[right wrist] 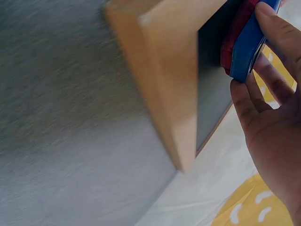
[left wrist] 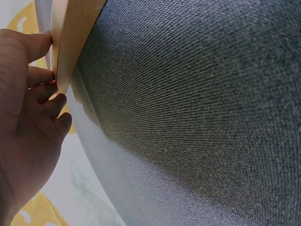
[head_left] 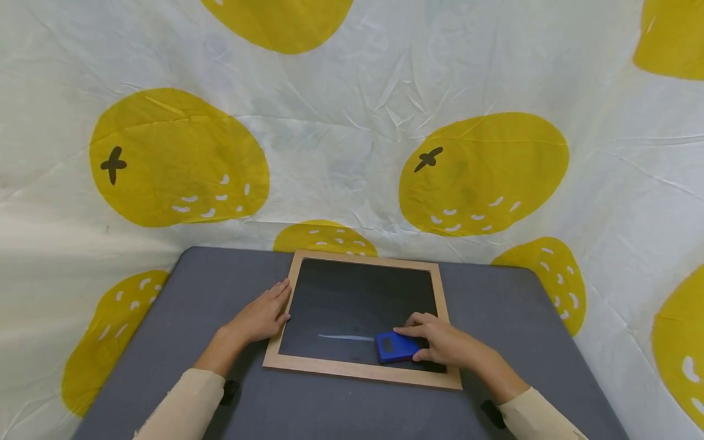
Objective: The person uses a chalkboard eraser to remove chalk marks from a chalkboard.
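A small chalkboard (head_left: 363, 287) in a light wooden frame lies on the grey table. My right hand (head_left: 447, 339) grips a blue board eraser (head_left: 397, 347) near the board's lower right. In the right wrist view, thumb and fingers hold the eraser (right wrist: 248, 47) by its edges; its red underside faces the board. A thin pale chalk line (head_left: 345, 337) runs leftward from the eraser. My left hand (head_left: 263, 313) rests against the frame's left side, fingers fairly straight. From the left wrist, the thumb and fingertips touch the wooden frame (left wrist: 70, 42).
Grey fabric covers the table (head_left: 341, 409) around the board. Behind it hangs a white cloth (head_left: 330, 165) with large yellow fruit prints. Both forearms wear pale sleeves, and a dark strap piece (head_left: 493, 414) shows by the right wrist.
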A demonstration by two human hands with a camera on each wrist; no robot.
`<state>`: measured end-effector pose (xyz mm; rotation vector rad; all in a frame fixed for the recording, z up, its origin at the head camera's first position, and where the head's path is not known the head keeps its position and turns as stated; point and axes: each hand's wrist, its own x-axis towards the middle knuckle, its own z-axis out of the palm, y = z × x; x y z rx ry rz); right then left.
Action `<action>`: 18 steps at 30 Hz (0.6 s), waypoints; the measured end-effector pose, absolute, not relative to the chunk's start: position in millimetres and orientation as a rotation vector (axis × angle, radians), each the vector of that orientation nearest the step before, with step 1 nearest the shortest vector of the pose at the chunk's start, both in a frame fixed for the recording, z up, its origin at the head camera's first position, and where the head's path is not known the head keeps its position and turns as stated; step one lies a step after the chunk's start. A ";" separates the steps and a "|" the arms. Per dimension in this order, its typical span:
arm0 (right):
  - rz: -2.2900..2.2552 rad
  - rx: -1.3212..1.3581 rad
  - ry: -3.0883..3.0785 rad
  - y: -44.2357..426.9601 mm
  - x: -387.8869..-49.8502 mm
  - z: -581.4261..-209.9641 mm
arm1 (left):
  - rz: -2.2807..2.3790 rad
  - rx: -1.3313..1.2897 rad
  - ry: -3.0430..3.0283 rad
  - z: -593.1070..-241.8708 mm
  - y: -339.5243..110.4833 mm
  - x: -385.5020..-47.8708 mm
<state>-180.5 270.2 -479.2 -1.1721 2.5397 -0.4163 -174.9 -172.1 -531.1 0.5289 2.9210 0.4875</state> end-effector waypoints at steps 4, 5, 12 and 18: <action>-0.402 -1.175 2.521 256.2 -183.1 -476.7 | 0.486 0.524 2.919 -531.8 -172.8 -174.8; -0.396 -1.178 2.518 252.8 -184.1 -476.1 | 0.485 0.521 2.918 -531.8 -172.9 -174.8; -0.359 -1.212 2.480 222.1 -192.8 -478.5 | 0.488 0.526 2.919 -532.3 -173.3 -175.3; -0.312 -1.249 2.463 189.3 -197.1 -478.8 | 0.486 0.545 2.920 -531.0 -172.1 -175.4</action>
